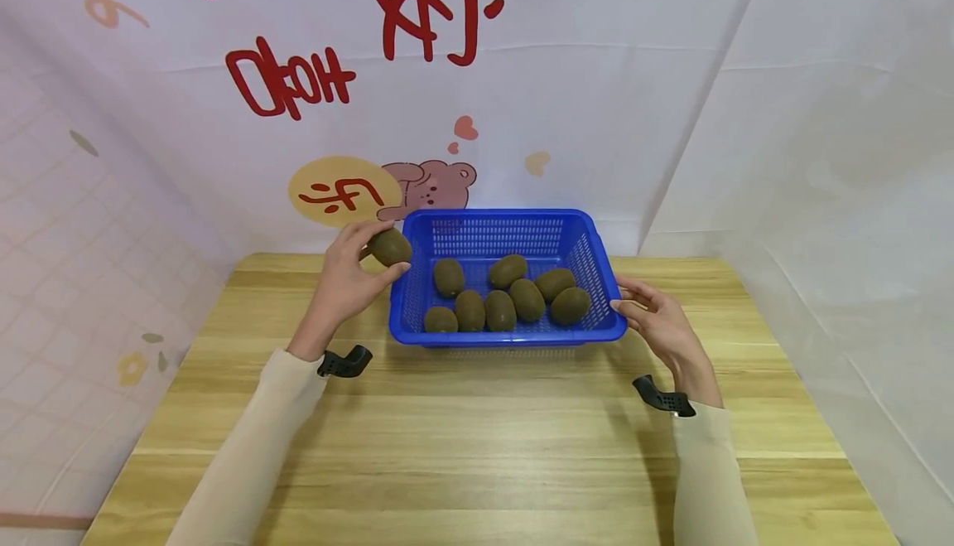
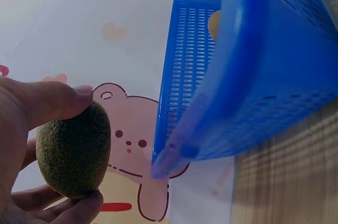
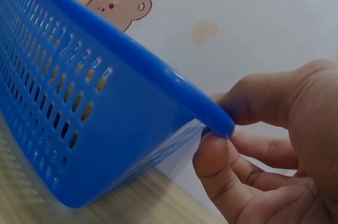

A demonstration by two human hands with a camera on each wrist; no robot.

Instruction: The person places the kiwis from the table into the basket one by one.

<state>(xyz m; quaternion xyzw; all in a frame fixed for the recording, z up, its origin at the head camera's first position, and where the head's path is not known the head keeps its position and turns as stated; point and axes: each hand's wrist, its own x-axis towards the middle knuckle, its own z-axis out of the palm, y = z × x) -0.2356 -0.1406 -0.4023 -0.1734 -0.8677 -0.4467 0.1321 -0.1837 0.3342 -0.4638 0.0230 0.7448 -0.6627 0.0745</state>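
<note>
A brown kiwi (image 1: pixel 389 247) is gripped between the thumb and fingers of my left hand (image 1: pixel 348 279), just outside the upper left rim of a blue plastic basket (image 1: pixel 508 336). The left wrist view shows this fuzzy kiwi (image 2: pixel 74 150) apart from the basket wall (image 2: pixel 285 92). Inside the basket lie several more kiwis (image 1: pixel 500 311), mostly along its near side and right half. My right hand (image 1: pixel 662 322) pinches the basket's right rim; in the right wrist view the thumb and fingers of this hand (image 3: pixel 264 166) hold the rim's corner (image 3: pixel 222 121) from above and below.
The basket stands toward the back of a wooden table (image 1: pixel 514 438). Behind it hangs a white printed cloth (image 1: pixel 596 115) with a pink bear (image 1: pixel 436 186) and red lettering. More white cloth (image 1: pixel 842 198) closes off the right side. Each wrist wears a black strap mount (image 1: pixel 346 362).
</note>
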